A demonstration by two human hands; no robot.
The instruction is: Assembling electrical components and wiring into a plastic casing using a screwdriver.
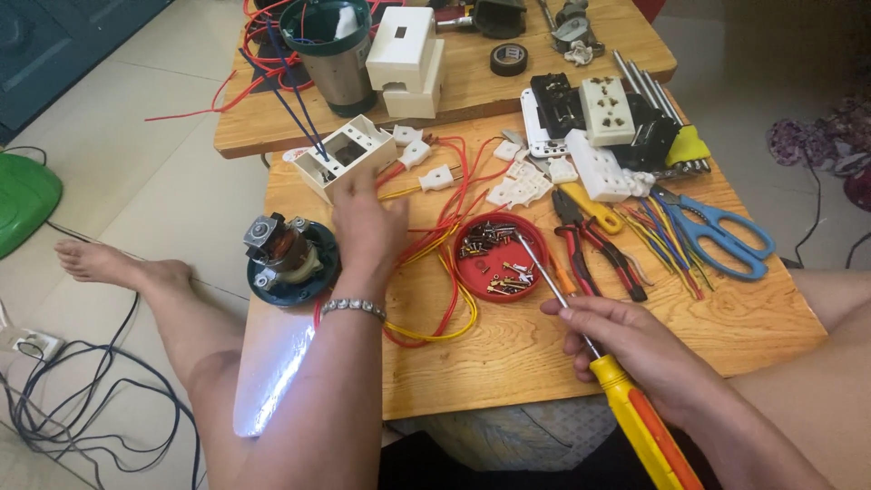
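Wooden counter (544, 354) over pale tiled floor (136, 109). Left hand (367, 222), fingers spread, touches white box (345, 154) at 11 o'clock. Right hand (626, 349) grips yellow screwdriver (635, 413), tip in red lid (501, 257).

screwdriver (635, 413): handle end cut off at bottom edge | red dish (501, 259): small fasteners' types unclear
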